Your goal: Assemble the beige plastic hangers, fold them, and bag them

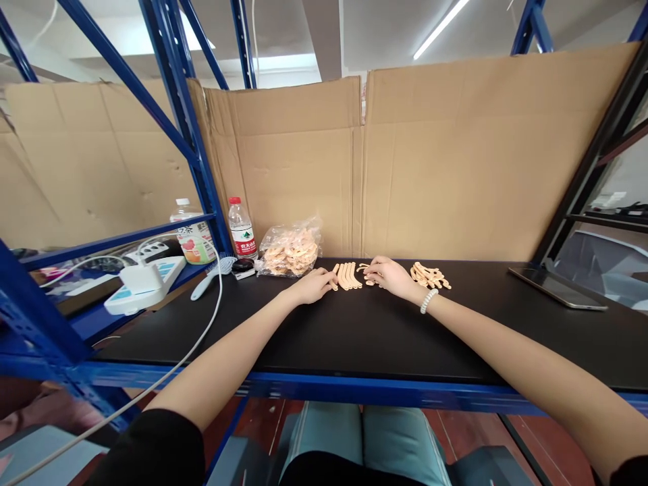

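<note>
A row of beige, slightly curved strips (pixel 347 276) lies side by side on the black tabletop (pixel 324 337); their exact kind is too small to make out. At the row's left end, my left hand (pixel 312 287) has its fingers closed on the outermost strip (pixel 335 276). My right hand (pixel 389 275), with a pale beaded bracelet (pixel 428 301) at the wrist, is just right of the row. Its fingers are bent closed around a curved beige piece (pixel 362 268), partly hidden by them. Beyond that hand is a loose pile of similar pieces (pixel 429 276).
A clear bag of beige pieces (pixel 290 250) and a red-capped water bottle (pixel 242 229) stand at the back left. Nearby are a hairbrush (pixel 213 277) and a white cable (pixel 202 331). A tablet (pixel 557 288) lies at right. Cardboard (pixel 486 162) walls the back.
</note>
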`<state>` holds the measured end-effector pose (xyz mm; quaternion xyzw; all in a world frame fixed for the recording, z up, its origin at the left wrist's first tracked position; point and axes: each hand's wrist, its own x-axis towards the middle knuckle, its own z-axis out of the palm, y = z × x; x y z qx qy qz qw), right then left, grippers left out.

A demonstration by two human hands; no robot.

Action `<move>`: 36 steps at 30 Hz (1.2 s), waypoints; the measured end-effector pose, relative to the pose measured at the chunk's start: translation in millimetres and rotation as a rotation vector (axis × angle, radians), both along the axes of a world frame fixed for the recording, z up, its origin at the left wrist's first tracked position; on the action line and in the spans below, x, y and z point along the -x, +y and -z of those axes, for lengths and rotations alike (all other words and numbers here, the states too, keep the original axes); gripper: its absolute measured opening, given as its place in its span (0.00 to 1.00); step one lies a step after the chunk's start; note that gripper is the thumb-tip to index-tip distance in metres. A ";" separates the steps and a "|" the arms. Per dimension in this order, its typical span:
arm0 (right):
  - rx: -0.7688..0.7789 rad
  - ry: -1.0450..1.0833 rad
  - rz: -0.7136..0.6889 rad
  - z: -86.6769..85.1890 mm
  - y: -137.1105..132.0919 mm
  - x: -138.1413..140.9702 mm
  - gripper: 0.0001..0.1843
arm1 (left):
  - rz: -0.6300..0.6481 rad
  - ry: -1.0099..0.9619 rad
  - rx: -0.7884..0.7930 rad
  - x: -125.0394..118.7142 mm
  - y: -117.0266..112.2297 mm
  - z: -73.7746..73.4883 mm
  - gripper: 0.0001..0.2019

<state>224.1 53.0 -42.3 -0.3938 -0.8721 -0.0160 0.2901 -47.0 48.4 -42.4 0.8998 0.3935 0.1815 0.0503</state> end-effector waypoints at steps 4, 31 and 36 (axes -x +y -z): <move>-0.048 0.137 0.036 -3.1 -4.1 -1.2 0.13 | -0.005 0.005 0.000 -0.8 -6.8 -5.3 0.08; 0.617 0.814 -0.129 -31.0 -63.3 -3.6 0.08 | 0.053 -1.097 0.490 -52.2 -44.7 -9.7 0.31; 0.760 1.062 -0.191 -28.5 -64.1 -4.9 0.12 | 0.012 -1.070 0.493 -51.4 -47.4 -10.5 0.25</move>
